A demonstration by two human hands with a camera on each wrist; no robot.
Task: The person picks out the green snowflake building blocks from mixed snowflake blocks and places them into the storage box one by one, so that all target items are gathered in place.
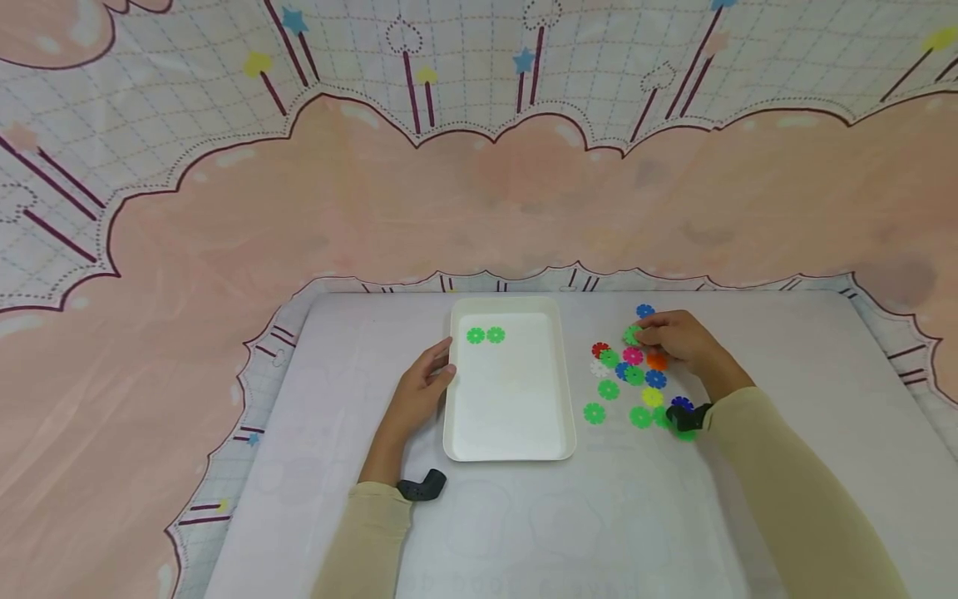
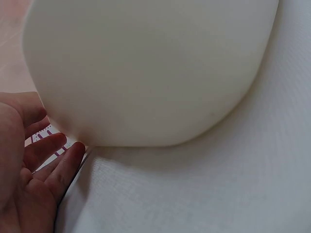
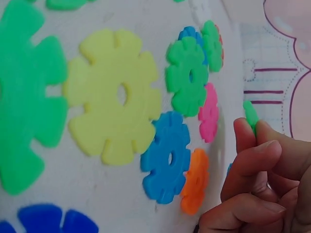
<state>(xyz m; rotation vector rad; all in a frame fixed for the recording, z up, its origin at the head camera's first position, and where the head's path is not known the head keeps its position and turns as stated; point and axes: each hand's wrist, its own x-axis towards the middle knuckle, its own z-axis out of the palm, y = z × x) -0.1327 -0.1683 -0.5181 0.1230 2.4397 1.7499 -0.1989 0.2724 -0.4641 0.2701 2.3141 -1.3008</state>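
My right hand point(image 1: 679, 339) pinches a green notched plastic disc point(image 1: 632, 335) between thumb and finger, above the far part of a loose spread of discs. In the right wrist view the pinched disc shows edge-on. My left hand point(image 1: 421, 387) touches the left side of a white tray point(image 1: 511, 459) with its fingertips, the fingers mostly straight. In the left wrist view those fingers point(image 2: 68, 167) meet the tray's outer wall point(image 2: 146, 87). Two green discs point(image 1: 486, 335) lie side by side near the tray's far left corner.
Right of the tray lie several notched discs, among them a yellow one point(image 1: 653, 397), a pink one point(image 1: 632, 355), an orange one point(image 1: 656, 361) and a blue one point(image 1: 655, 379). A white cloth point(image 1: 479, 532) covers the table. Behind hangs a patterned cloth point(image 1: 524, 208).
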